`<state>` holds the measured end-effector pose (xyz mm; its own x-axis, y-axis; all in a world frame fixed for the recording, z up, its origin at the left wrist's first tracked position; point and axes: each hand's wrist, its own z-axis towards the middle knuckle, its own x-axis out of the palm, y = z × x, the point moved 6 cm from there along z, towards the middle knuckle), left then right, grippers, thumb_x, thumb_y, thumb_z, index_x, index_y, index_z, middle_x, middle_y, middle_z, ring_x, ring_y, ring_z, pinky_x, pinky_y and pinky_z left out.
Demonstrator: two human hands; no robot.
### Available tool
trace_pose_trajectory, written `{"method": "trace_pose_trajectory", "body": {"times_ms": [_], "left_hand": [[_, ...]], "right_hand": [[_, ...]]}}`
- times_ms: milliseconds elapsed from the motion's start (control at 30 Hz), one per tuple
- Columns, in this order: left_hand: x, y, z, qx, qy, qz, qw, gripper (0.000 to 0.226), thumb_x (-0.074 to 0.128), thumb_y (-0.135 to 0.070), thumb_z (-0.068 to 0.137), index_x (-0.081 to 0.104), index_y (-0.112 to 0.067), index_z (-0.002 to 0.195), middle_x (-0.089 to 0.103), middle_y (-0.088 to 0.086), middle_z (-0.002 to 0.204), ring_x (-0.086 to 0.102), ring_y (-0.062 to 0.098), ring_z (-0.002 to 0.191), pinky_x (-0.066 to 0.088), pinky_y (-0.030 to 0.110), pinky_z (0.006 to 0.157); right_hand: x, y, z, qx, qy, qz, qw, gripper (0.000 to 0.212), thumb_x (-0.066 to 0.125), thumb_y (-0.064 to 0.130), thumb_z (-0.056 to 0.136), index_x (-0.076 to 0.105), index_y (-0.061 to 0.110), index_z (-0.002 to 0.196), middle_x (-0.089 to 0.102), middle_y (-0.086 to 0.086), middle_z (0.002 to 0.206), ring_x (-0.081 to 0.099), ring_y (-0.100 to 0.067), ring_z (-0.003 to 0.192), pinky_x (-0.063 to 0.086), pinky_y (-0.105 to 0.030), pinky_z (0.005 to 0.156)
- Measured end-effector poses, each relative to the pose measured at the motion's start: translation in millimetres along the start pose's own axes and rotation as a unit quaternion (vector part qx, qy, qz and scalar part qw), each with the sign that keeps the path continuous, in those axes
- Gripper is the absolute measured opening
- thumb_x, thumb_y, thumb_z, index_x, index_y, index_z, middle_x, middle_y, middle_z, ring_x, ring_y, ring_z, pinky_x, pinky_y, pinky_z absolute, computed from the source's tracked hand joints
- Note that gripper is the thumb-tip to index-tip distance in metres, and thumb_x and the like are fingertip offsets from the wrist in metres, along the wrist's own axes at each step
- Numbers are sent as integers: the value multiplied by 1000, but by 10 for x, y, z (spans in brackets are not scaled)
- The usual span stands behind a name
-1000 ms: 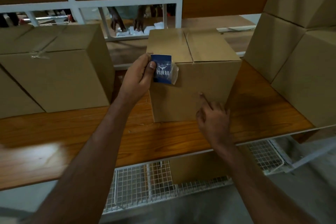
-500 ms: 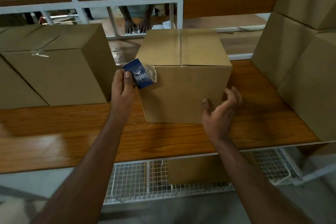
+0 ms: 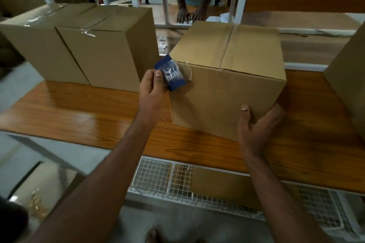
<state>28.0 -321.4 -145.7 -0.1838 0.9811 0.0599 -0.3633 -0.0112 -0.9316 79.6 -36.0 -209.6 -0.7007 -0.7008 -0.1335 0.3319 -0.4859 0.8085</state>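
Note:
A taped cardboard box [image 3: 227,77] stands on the wooden shelf [image 3: 83,116] in the middle of the head view. My left hand [image 3: 152,89] pinches a small blue packet [image 3: 172,74] in clear wrap, held against the box's upper left front corner. My right hand [image 3: 256,128] cups the box's lower right front corner, thumb on the front face and fingers along the right side.
Two more closed boxes [image 3: 79,49] stand side by side at the left, and another box [image 3: 347,85] at the right edge. A wire mesh rack [image 3: 162,177] lies below the shelf with a box in it. Another person's hands [image 3: 189,15] rest behind the white frame.
My right hand moved from the box's front face to its lower right corner and took hold there. My left hand kept the blue packet at the box's upper left corner. The view swung left.

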Motion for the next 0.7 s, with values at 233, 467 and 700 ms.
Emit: {"method": "trace_pose_trajectory", "body": {"times_ms": [233, 467, 700], "left_hand": [[-720, -149, -171, 1, -177, -60, 982, 20, 40, -26, 107, 56, -21, 96, 57, -3, 90, 52, 10, 82, 43, 29, 75], [-1869, -375, -269, 38, -281, -62, 957, 19, 42, -33, 102, 57, -23, 97, 53, -7, 87, 48, 3, 78, 39, 19, 73], [-3143, -447, -307, 11, -338, -35, 941, 27, 37, -24, 109, 50, -22, 84, 43, -8, 76, 40, 1, 69, 34, 16, 64]], "right_hand": [[241, 340, -395, -65, 42, 38, 996, 65, 58, 54, 92, 34, 7, 130, 46, -27, 125, 54, -35, 111, 50, -32, 85], [778, 1034, -1075, -108, 93, 96, 985, 61, 51, 57, 94, 36, 8, 127, 43, -27, 120, 47, -22, 111, 37, -11, 92], [1586, 1727, -1728, -115, 143, 102, 978, 68, 48, 62, 94, 34, 4, 128, 47, -31, 117, 41, -5, 109, 32, -1, 90]]}}
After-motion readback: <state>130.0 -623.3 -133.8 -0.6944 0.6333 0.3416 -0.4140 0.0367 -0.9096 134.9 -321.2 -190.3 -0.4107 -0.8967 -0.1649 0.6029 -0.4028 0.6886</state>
